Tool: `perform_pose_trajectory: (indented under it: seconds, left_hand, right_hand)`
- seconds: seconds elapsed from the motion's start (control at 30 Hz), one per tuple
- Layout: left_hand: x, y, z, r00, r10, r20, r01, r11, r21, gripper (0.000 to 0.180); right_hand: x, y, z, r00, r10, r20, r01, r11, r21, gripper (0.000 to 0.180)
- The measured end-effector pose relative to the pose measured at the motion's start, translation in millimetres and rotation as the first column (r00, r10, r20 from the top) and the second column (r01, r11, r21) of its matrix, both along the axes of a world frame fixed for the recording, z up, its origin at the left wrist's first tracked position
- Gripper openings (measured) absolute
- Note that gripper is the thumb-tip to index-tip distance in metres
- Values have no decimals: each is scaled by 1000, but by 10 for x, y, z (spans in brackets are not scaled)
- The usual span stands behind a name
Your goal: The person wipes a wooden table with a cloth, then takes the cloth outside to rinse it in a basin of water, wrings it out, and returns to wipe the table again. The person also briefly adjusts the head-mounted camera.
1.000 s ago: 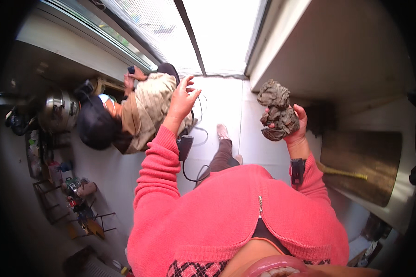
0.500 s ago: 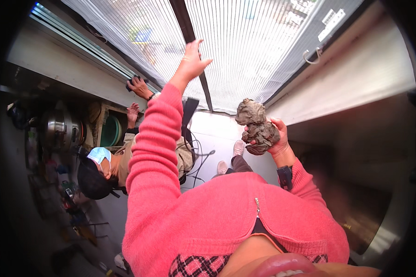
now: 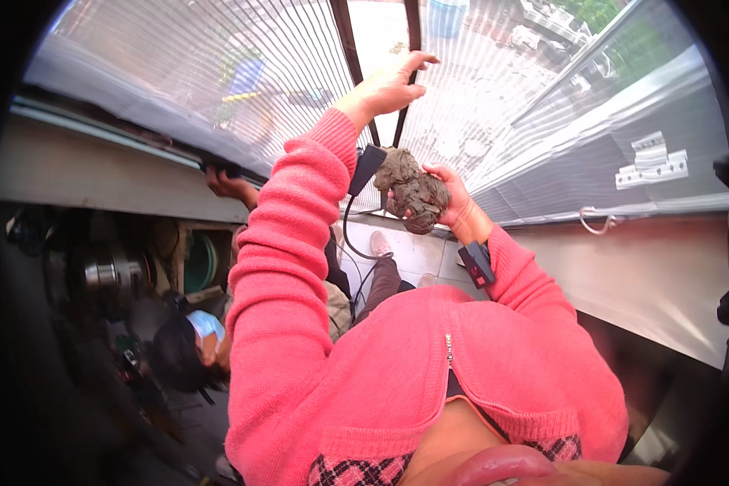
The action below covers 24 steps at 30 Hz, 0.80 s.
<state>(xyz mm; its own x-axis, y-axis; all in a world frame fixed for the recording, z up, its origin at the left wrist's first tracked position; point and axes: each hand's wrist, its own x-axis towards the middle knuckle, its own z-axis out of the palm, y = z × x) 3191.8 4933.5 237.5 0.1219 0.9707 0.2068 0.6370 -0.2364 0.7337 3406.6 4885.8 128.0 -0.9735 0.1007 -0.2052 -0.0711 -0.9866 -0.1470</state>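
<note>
My left hand [image 3: 387,87] is raised, thumb and fingers spread, at the dark edge strip [image 3: 414,40] of a striped, see-through door screen [image 3: 292,65]. Whether it touches the strip is hard to tell. A narrow gap stands between the screen's two dark edges. Lower down, my right hand [image 3: 459,204] grips a crumpled grey-brown rag [image 3: 421,194], bunched in two lumps with fingertips showing through its folds. A black device [image 3: 477,264] is strapped to my right wrist; another black device [image 3: 368,169] with a cable is at my left wrist.
To the left, a masked person [image 3: 188,344] is low down, one hand [image 3: 231,185] at the screen's lower frame. Metal pot [image 3: 113,271] and green round basin [image 3: 198,261] stand beyond. A white hook [image 3: 597,220] is on the right. Light tiles [image 3: 429,249] lie below.
The screen has come nearer, and a gap has appeared between its dark edges. My left hand has moved right. The rag, in my right hand, has moved up and left.
</note>
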Motion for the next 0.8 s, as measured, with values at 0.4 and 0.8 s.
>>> perform_pose_trajectory:
  seconds: [0.4, 0.8]
  left_hand:
    - [-1593, 711, 247, 882, -375, 285, 423, 897, -129, 48]
    - [-2886, 265, -131, 867, 399, 299, -362, 916, -173, 58]
  right_hand:
    - [-1461, 1931, 45, 980, -184, 75, 145, 921, 361, 46]
    - [-423, 3628, -121, 901, -409, -146, 434, 834, 339, 59]
